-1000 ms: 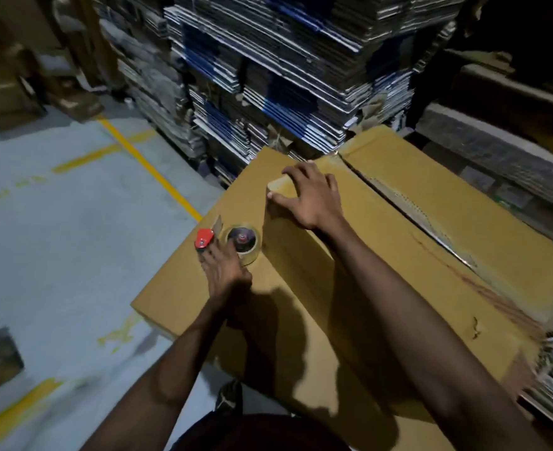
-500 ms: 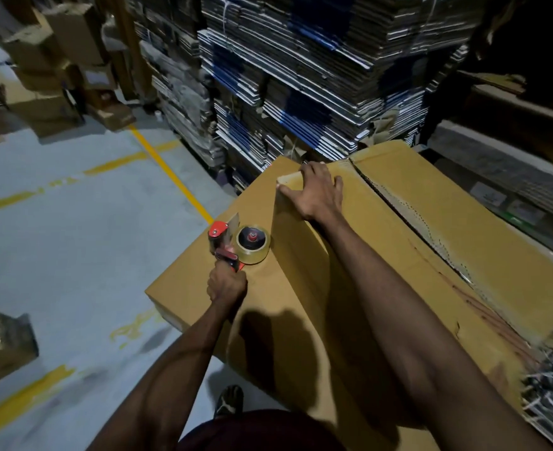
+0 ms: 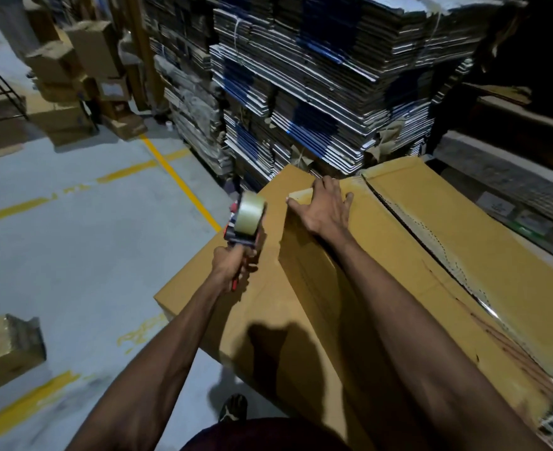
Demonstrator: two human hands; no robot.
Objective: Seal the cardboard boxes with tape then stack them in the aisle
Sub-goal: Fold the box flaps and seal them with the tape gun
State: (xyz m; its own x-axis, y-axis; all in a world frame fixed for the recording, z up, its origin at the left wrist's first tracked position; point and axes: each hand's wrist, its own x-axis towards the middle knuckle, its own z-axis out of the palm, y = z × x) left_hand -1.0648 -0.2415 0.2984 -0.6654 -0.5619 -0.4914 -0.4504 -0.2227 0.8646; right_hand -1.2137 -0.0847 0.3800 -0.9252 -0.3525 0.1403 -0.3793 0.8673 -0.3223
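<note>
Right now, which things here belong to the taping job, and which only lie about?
For the job: tape dispenser, gripped by the left hand; cardboard box, pressed by the right hand.

Lying about: flat carton stacks, small box on the floor, far boxes.

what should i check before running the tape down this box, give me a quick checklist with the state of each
1. Dispenser grip: the left hand grips the handle of the tape dispenser: ok.
2. Flap held down: the right hand presses flat on the top flap of the cardboard box at its far end: ok.
3. Dispenser on the box: it is raised off the cardboard: not ok.
4. Free tape end ready: cannot tell.
5. Flaps meeting along the seam: the raised flap edge sits higher than the left panel: not ok.
6. Seam path clear: only the right forearm lies along it: ok.
</note>
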